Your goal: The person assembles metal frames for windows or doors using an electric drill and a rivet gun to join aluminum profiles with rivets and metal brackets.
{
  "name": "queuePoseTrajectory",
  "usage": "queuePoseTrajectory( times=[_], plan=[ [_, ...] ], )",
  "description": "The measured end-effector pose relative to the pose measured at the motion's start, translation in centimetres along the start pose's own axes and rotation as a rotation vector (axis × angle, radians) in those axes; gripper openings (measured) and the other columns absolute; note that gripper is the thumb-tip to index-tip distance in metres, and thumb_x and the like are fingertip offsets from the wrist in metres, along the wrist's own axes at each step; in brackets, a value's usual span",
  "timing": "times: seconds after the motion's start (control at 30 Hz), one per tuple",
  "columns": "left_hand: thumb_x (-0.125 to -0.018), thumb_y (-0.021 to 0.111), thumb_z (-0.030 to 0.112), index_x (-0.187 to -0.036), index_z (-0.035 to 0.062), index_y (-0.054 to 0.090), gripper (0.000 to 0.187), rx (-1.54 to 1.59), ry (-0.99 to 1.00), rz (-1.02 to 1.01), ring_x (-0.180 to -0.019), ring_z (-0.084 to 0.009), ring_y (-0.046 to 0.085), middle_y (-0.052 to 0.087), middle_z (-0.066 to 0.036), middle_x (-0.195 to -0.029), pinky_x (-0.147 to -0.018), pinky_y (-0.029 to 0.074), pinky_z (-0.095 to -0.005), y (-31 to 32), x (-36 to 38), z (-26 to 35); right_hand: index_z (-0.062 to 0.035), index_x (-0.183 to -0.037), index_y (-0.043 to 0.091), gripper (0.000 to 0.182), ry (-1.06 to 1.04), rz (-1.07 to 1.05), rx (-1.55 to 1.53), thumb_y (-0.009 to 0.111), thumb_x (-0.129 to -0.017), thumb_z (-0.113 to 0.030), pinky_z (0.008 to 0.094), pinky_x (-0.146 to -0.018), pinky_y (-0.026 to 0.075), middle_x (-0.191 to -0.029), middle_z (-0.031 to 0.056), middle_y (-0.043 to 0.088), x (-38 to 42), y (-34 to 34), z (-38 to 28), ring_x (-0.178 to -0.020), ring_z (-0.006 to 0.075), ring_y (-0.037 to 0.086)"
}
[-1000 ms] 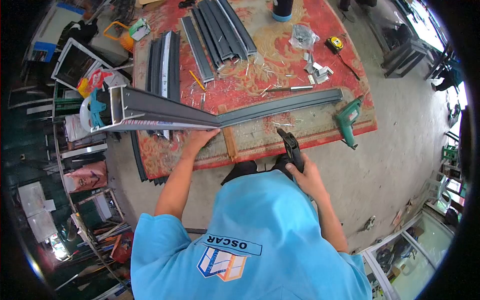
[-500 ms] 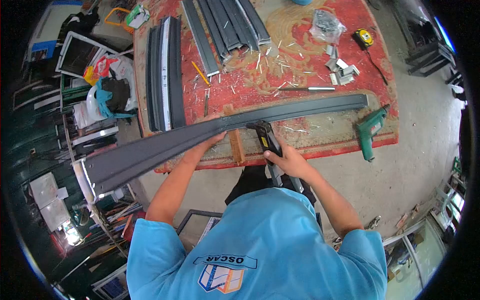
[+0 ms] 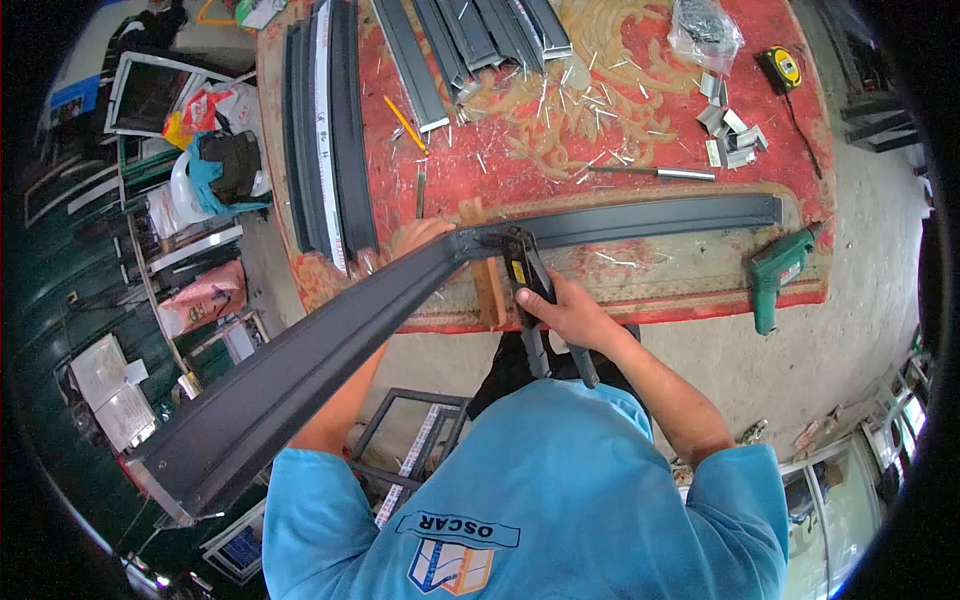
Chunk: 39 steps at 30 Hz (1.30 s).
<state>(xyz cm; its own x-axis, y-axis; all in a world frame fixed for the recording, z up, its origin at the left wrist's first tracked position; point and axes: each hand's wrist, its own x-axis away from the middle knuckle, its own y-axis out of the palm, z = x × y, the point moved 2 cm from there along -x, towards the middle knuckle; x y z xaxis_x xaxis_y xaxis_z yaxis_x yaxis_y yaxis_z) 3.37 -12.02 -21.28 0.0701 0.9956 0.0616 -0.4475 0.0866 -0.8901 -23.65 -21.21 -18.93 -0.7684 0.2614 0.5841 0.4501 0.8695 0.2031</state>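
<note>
A long dark grey metal profile (image 3: 640, 216) lies across the near edge of the red carpet (image 3: 600, 130) and runs down to the lower left past my body. My left hand (image 3: 418, 234) grips the profile from behind, near its middle. My right hand (image 3: 562, 312) is closed on the handles of a black and yellow plier-like hand tool (image 3: 524, 275), whose head presses on the profile just right of my left hand. A short wooden block (image 3: 486, 280) lies under the profile there.
More dark profiles (image 3: 325, 120) lie stacked on the carpet's left and top. A green power drill (image 3: 775, 275), a yellow tape measure (image 3: 780, 68), small metal brackets (image 3: 728, 135), a pencil (image 3: 405, 122) and metal shavings lie about. Clutter and frames fill the floor at left.
The profile's near end has swung from the left down toward me. My right hand brought the tool from beside my body up onto the profile.
</note>
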Motion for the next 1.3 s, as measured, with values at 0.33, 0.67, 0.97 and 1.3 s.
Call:
queuePoseTrajectory(
  times=[0.33, 0.67, 0.97, 1.3],
  plan=[
    [-0.068, 0.081, 0.04, -0.111, 0.0101, 0.063, 0.056, -0.066, -0.072, -0.038, -0.103, -0.0323, 0.061, 0.064, -0.011, -0.11, -0.088, 0.046, -0.0447, -0.1, 0.5, -0.7, 0.0053, -0.092, 0.058, 0.054, 0.021, -0.022, -0.147, 0.056, -0.094, -0.049, 0.036, -0.059, 0.047, -0.067, 0.0074, 0.057, -2.9, 2.0, 0.9, -0.062, 0.0162, 0.055],
    [-0.077, 0.069, 0.033, -0.113, 0.0124, 0.062, 0.042, -0.065, -0.104, -0.108, -0.106, -0.0287, 0.06, 0.064, -0.008, -0.111, -0.088, 0.043, -0.0433, 0.0, 0.4, -0.8, 0.0027, -0.094, 0.058, 0.05, -0.003, -0.004, -0.123, 0.057, -0.094, -0.047, 0.0349, -0.056, 0.047, -0.069, 0.0056, 0.057, -2.9, 1.7, -0.2, -0.061, 0.014, 0.053],
    [-0.081, 0.062, 0.029, -0.117, 0.0133, 0.06, 0.039, -0.088, -0.074, -0.139, -0.113, -0.0224, 0.058, 0.063, -0.005, -0.117, -0.095, 0.037, -0.0426, 0.5, 0.8, -1.4, 0.0026, -0.094, 0.06, 0.051, 0.163, -0.186, -0.133, 0.061, -0.092, -0.048, 0.0349, -0.075, 0.054, -0.076, 0.0081, 0.067, -4.8, 2.0, 1.7, -0.073, 0.018, 0.066],
    [-0.083, 0.06, 0.031, -0.122, 0.0167, 0.06, 0.042, -0.188, -0.074, -0.179, -0.121, -0.0136, 0.053, 0.062, 0.001, -0.123, -0.104, 0.028, -0.0426, 0.9, 1.2, -1.9, 0.002, -0.083, 0.065, 0.041, 0.047, 0.069, 0.028, 0.072, -0.083, -0.039, 0.0363, -0.058, 0.051, -0.064, 0.0113, 0.064, -4.7, 4.2, -0.2, -0.057, 0.0204, 0.062]
  ],
)
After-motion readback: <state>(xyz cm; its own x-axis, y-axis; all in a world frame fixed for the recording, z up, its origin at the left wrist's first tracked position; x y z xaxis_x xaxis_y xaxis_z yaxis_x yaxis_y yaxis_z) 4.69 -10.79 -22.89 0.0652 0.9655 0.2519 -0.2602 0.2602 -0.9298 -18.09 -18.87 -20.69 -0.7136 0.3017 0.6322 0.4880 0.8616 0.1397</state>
